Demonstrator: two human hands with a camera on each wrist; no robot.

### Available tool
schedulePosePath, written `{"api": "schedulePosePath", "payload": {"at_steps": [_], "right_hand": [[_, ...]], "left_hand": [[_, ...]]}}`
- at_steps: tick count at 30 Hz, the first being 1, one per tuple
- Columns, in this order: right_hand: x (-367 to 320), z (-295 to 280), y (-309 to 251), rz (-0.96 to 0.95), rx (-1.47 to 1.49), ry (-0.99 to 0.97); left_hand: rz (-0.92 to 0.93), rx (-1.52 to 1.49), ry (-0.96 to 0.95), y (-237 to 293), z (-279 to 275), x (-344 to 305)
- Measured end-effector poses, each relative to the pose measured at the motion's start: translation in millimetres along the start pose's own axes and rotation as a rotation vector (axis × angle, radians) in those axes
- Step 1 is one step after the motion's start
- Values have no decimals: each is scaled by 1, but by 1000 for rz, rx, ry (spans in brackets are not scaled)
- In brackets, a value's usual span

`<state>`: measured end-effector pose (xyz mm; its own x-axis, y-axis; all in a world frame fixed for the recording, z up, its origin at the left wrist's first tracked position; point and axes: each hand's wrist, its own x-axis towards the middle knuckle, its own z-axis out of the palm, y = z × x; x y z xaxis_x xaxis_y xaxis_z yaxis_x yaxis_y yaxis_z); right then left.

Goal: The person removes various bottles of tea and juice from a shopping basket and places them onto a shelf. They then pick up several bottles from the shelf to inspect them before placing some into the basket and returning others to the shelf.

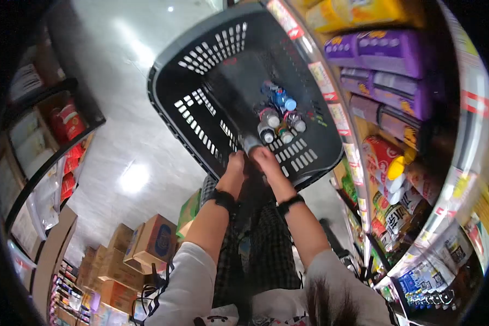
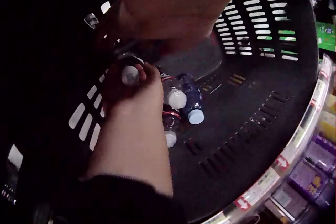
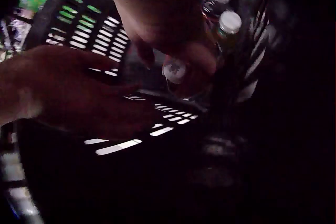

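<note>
Inside a large black shopping basket (image 1: 231,70) with slotted walls, my right hand (image 1: 263,158) grips a bottle (image 1: 250,143) near its top. The bottle's white cap (image 2: 130,75) faces up between the fingers in the left wrist view. My left hand (image 1: 236,167) is beside the right one, near the basket's close wall; its fingers reach out loosely in the dim right wrist view. Farther in, several bottles with white caps (image 1: 268,116) stand grouped on the basket floor, along with a blue bottle (image 1: 279,96) with a light blue cap.
Store shelves (image 1: 331,92) edged with price tags run close along the basket's right side, holding purple packs (image 1: 388,51) and other packets. More shelving (image 1: 35,157) is at the left, across a shiny floor (image 1: 111,141). Cardboard boxes (image 1: 153,242) are stacked behind on the left.
</note>
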<state>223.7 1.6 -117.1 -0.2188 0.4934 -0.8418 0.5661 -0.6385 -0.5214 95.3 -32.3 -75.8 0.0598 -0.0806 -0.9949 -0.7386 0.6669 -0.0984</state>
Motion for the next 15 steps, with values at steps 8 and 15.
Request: {"api": "schedulePosePath", "payload": {"at_steps": [8,15], "right_hand": [[-308,-67,-187,-669,-347,-133],[-544,-110,-221,-1100,-357,81]], "left_hand": [[100,-476,-718,13,-37,-170],[469,6,-940,-72,-38,-386]]}}
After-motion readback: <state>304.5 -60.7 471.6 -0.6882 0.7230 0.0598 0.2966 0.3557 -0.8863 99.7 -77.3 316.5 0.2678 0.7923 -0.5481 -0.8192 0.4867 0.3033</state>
